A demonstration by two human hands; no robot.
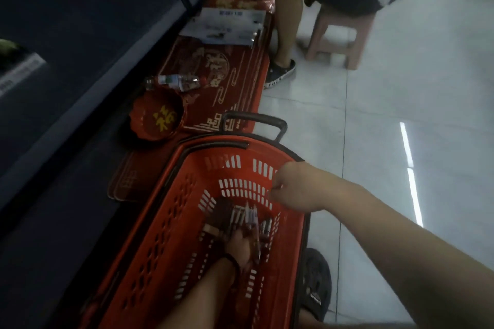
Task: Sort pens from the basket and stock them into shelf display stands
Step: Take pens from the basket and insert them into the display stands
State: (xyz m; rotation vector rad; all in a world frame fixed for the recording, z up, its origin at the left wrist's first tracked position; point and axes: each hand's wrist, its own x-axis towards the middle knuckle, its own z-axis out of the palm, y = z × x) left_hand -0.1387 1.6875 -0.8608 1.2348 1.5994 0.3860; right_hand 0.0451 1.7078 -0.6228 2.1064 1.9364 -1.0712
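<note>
Pens lie bunched in our red basket on the floor; our left hand seems to have its grip clamped on them. Our right hand, fingers curled, hovers at the rim. A slipper reads "sports".

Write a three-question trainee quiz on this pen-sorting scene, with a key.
1. True or false: the left hand is down inside the red plastic slotted basket.
2. What lies on the basket floor under that hand?
3. Where is the right hand? A) on the clear plastic bottle B) at the basket's right rim C) on the pink plastic stool

Key: 1 true; 2 a bundle of pens; 3 B.
</note>
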